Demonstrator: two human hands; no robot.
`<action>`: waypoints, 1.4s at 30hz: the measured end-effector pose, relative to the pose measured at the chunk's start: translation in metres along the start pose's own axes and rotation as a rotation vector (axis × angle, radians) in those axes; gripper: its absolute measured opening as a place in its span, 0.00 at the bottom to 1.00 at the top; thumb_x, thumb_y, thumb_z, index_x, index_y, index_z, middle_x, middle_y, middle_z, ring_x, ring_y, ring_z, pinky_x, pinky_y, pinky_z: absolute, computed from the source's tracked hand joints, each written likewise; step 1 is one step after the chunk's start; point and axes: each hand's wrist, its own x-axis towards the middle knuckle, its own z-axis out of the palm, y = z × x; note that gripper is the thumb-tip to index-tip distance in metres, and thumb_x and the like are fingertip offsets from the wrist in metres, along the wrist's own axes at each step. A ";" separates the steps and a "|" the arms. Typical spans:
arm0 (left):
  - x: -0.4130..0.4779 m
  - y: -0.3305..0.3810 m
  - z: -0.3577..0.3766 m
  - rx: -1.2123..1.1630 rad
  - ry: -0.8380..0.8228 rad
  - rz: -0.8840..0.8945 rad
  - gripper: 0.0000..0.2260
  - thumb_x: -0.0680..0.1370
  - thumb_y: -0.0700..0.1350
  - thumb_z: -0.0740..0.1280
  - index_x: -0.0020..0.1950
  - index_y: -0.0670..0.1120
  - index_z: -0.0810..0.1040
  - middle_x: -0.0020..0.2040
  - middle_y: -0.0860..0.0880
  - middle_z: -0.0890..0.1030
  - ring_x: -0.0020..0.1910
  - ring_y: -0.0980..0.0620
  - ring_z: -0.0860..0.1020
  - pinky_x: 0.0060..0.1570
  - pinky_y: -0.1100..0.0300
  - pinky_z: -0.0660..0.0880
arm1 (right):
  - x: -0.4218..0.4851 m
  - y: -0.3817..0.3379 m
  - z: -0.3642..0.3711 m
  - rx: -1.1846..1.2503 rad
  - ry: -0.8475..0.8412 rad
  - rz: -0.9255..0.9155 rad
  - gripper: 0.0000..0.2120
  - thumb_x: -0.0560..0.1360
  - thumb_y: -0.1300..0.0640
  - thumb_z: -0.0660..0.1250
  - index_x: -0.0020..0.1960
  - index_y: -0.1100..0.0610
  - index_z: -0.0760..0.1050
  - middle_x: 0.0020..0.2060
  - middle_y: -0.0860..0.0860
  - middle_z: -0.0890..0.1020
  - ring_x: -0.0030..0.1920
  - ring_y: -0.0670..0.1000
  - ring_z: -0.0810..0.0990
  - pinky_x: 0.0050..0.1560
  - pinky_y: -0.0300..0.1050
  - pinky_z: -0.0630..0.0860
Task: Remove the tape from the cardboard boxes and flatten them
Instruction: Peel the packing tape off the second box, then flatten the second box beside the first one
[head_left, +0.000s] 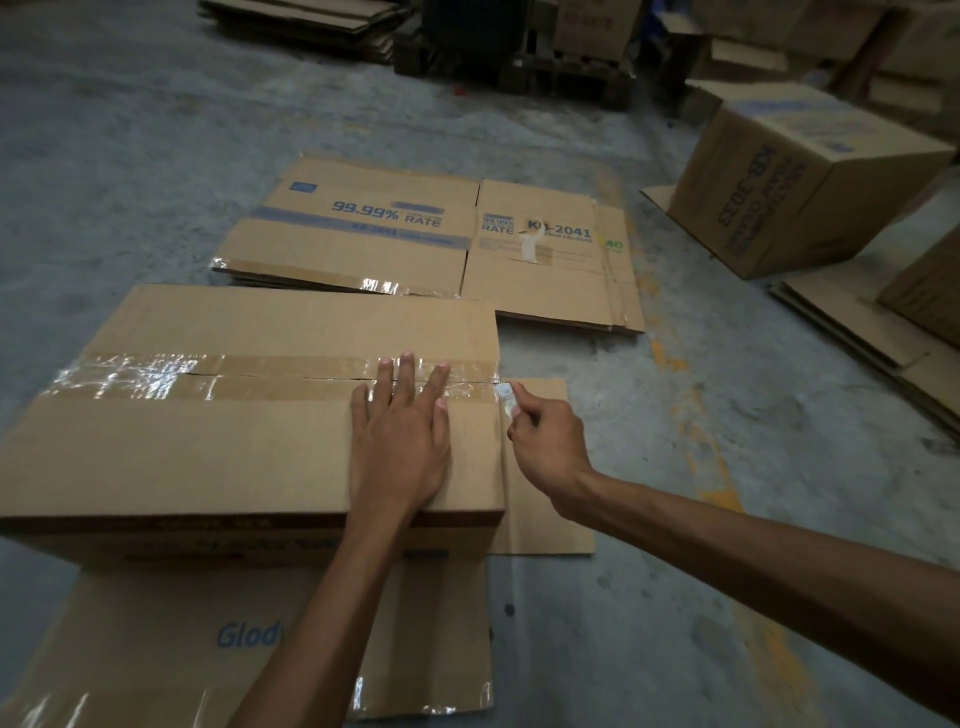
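— Fingers (511, 402) of the right hand (545, 447), centre of the frame: pinched together on the loose tape end (505, 391) at the right edge of the near box (208, 441).

— And the left hand (400, 441)?

— Spread flat, palm down on the box top, fingertips (408, 361) lying across the tape strip (208, 374); holding nothing, just pressing the box steady.

— Progress on that box?

— Barely begun, by the look of it. Strip glued along nearly the whole seam, from the left of the frame to the pinch; only the corner lifted. Still standing square too, so peeling first, flattening after.

— Anything finished?

— Flattened stack (431, 244) lying on the floor (130, 156) above centre, beyond the near box (a shiny bit of tape still showing along its near edge). Another flat sheet (208, 639) at lower left, under the box's near side, also with glossy tape at the bottom.

— Left to do?

— Upright box (800, 176) at upper right, not collapsed. More cartons dim along the top edge; too dark to judge.
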 end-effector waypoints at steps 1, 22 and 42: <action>0.000 0.000 0.000 -0.003 0.000 0.000 0.24 0.83 0.54 0.44 0.80 0.58 0.55 0.81 0.48 0.52 0.80 0.47 0.47 0.77 0.47 0.47 | 0.001 0.000 -0.002 -0.008 -0.021 -0.005 0.19 0.84 0.60 0.57 0.74 0.51 0.69 0.47 0.50 0.83 0.38 0.45 0.76 0.36 0.40 0.72; 0.019 0.005 0.007 -0.009 -0.009 -0.006 0.23 0.83 0.51 0.51 0.78 0.54 0.60 0.80 0.43 0.56 0.79 0.41 0.52 0.75 0.41 0.49 | -0.098 0.061 -0.030 -0.417 0.163 -0.401 0.22 0.80 0.66 0.61 0.71 0.51 0.74 0.45 0.49 0.76 0.44 0.48 0.74 0.43 0.37 0.72; 0.021 -0.051 -0.040 -0.075 -0.036 0.108 0.20 0.81 0.49 0.56 0.73 0.54 0.71 0.76 0.41 0.65 0.75 0.42 0.61 0.72 0.47 0.56 | -0.093 0.036 0.014 -0.389 0.344 0.077 0.20 0.82 0.53 0.55 0.70 0.56 0.75 0.60 0.59 0.80 0.61 0.60 0.75 0.63 0.55 0.72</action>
